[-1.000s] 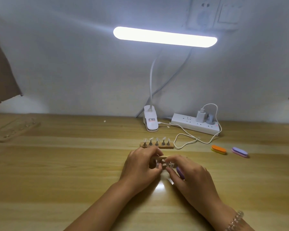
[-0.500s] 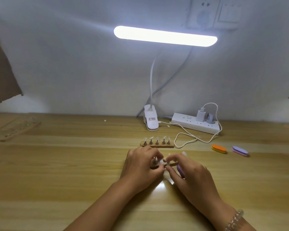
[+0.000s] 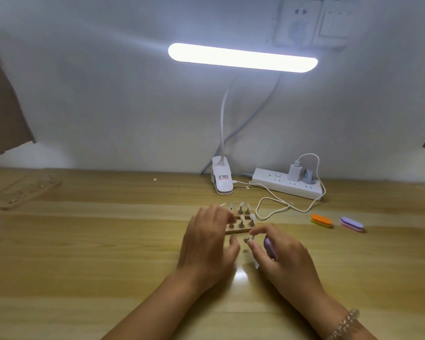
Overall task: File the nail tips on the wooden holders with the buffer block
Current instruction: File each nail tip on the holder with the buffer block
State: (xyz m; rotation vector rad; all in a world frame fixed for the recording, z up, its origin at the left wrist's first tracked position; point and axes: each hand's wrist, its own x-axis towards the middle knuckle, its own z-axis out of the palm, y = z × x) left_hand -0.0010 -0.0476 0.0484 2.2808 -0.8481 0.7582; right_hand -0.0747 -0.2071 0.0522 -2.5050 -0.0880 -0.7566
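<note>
Two wooden holders sit in the middle of the desk (image 3: 84, 241), one behind the other. The far holder (image 3: 242, 214) and the near holder (image 3: 241, 231) each have little nail tips (image 3: 242, 218) standing up on small metal pegs.

The left hand (image 3: 206, 244) is at 9 o'clock from the holders. Its fingers and thumb curl round the left end of the near holder. The fingers look blurry.

The right hand (image 3: 286, 258) is at 5 o'clock from the holders. Its thumb and first finger pinch a loose nail tip (image 3: 250, 239) on its peg, just in front of the near holder. The same hand also keeps the purple buffer block (image 3: 270, 247) tucked under its other fingers. A bead bracelet (image 3: 346, 322) is on that wrist.

At 3 o'clock from the holders lie an orange buffer (image 3: 321, 220) and a second purple buffer (image 3: 351, 224), side by side but not touching.

At 12 o'clock stands the white lamp clip (image 3: 221, 180), with the bright lamp bar (image 3: 242, 57) high above. A white power strip (image 3: 287, 185) is at 1 o'clock, and a white cable (image 3: 275, 206) loops from it toward the holders.

A clear holder (image 3: 30, 190) lies far off at 10 o'clock.
</note>
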